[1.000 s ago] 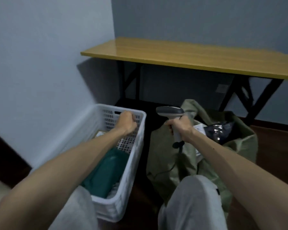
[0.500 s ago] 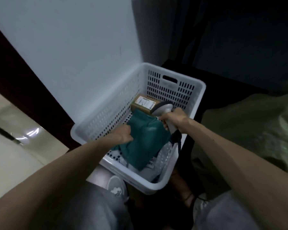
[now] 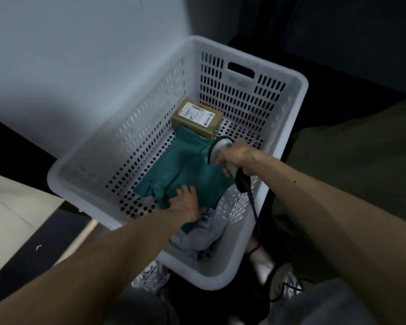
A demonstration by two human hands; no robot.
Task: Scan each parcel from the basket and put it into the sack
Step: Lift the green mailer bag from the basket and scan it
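A white perforated basket [image 3: 298, 83] stands on the floor in front of me. Inside lie a teal soft parcel [image 3: 185, 160], a brown cardboard box [image 3: 197, 117] with a white label at the far end, and a grey bag parcel [image 3: 197, 240] at the near end. My left hand [image 3: 185, 202] rests on the near edge of the teal parcel, fingers bent onto it. Above that parcel's right side, my right hand [image 3: 240, 159] grips a grey barcode scanner [image 3: 218, 148], head pointing down into the basket. The olive sack [image 3: 361, 160] lies to the right.
A pale wall [image 3: 68, 66] runs along the basket's left side. The scanner's black cable [image 3: 253, 207] hangs over the basket's right rim. My shoes [image 3: 150, 277] and knees are just below the basket. Dark floor lies beyond.
My view has dropped from the table and sack down into the basket. My left hand slid to the teal parcel's near edge. My right hand brought the scanner from over the sack into the basket.
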